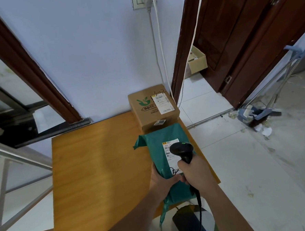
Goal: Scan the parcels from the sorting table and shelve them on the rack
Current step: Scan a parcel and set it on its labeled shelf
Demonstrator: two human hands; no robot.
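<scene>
Left hand: fingers curled round the near end of the green parcel, holding it over the table.
Right hand: gripping the scanner handle, head over the parcel's label.
Box: on the table's far corner, just beyond the parcel.

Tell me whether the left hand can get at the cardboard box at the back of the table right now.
Probably not yet. The left hand grips the green parcel, which lies between it and the cardboard box. Otherwise nothing covers the box.

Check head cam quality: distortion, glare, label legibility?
Head view: wide-angle bends the dark brown door frames; soft sheen on the orange wooden table, no hard glare; white shipping label on the green plastic mailer parcel sharp but partly hidden by the black handheld scanner.
</scene>
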